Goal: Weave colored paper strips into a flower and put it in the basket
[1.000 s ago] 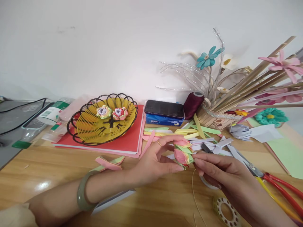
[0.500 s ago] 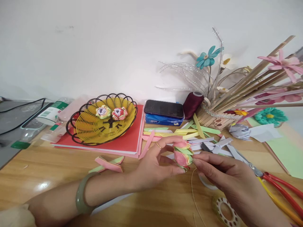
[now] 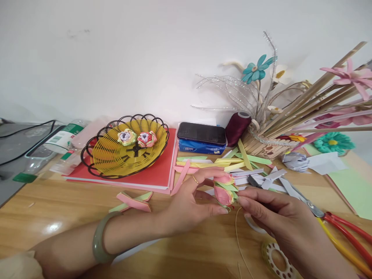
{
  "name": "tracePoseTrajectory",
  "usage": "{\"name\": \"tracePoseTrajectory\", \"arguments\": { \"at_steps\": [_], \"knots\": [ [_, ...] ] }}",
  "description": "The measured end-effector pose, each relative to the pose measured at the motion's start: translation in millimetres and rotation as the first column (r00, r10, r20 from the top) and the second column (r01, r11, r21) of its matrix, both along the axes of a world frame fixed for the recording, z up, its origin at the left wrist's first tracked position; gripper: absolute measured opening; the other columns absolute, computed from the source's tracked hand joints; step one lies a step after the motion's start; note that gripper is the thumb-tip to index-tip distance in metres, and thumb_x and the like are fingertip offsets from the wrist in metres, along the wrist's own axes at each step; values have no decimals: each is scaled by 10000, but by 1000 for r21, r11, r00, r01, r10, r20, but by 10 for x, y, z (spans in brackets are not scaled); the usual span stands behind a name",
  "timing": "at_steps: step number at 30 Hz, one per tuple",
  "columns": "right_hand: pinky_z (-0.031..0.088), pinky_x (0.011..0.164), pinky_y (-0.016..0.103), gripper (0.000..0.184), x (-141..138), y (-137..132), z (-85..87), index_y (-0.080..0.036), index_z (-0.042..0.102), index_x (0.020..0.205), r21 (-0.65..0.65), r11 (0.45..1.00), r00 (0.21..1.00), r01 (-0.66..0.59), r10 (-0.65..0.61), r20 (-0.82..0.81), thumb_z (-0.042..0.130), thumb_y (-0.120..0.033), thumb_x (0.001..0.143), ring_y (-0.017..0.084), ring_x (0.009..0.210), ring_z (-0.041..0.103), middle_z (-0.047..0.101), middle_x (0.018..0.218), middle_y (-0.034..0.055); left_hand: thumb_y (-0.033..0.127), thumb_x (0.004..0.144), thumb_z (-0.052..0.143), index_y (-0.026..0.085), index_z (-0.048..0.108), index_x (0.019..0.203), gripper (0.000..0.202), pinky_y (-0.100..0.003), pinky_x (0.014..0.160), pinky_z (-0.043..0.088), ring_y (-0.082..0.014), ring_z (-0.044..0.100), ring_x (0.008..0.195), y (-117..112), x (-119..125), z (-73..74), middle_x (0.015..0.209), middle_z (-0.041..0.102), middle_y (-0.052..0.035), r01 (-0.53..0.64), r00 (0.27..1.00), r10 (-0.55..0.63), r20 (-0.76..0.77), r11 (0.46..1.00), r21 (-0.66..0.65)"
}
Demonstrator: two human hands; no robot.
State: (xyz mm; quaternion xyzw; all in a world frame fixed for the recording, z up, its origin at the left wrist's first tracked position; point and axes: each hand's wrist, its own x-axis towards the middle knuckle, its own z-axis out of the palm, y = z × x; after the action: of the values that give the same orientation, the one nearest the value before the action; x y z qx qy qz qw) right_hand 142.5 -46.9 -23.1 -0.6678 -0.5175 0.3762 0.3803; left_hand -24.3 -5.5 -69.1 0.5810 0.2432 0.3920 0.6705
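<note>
Head view. My left hand has its fingers closed on the paper flower, thumb below and forefinger above, holding it just over the worktop in front of me. My right hand meets it from the right, fingertips pinched on the flower's edge.

Progress, as I judge it: the flower is folded into a tight pink, green and yellow bud, its petals not opened out. Two flowers with spread petals lie in the yellow basket, so those look finished. Many loose paper strips lie unused behind my hands, and a folded pink-and-green piece lies to the left.

Hard to make out: a thin thread runs down from under the flower, and I cannot tell whether my right fingers hold it or whether it is tied on. The flower's underside is hidden by my fingers. The tape roll and the scissors handles are cut off at the frame edge.
</note>
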Motion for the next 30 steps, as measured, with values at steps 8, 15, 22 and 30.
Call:
{"name": "tracePoseTrajectory", "arguments": {
  "at_steps": [8,15,22,30],
  "knots": [
    [310,370,172,219,25,-27,-23,-244,718,688,-94,993,983,-75,58,-172,701,-459,651,85,455,423,593,566,-22,159,688,711,333,506,1117,506,-267,854,494,-163,516,1108,4,3,0,1227,521,5,-11,1000,11,8,998,59],
    [270,364,188,244,3,-40,-21,-237,709,698,-142,990,988,-23,1,-155,669,-475,662,89,440,380,550,539,-24,145,693,706,350,510,1117,510,-281,892,478,-164,509,1130,2,0,4,1246,500,14,-10,1000,10,-1,997,82],
    [313,380,199,183,-34,-51,23,-245,710,665,-91,996,992,23,-34,-118,677,-422,635,101,442,410,573,531,-22,158,680,717,324,510,1104,500,-299,890,474,-180,505,1136,-5,-1,-1,1243,506,-4,-15,1000,16,-8,998,61],
    [399,477,224,166,-63,-58,-22,-229,643,571,62,998,1000,-14,14,-1,620,-356,676,153,563,511,556,545,-11,166,678,718,312,513,1102,493,-296,874,476,-178,510,1120,-4,11,-3,1242,509,-7,-15,1000,15,-5,999,46]
  ]
}}
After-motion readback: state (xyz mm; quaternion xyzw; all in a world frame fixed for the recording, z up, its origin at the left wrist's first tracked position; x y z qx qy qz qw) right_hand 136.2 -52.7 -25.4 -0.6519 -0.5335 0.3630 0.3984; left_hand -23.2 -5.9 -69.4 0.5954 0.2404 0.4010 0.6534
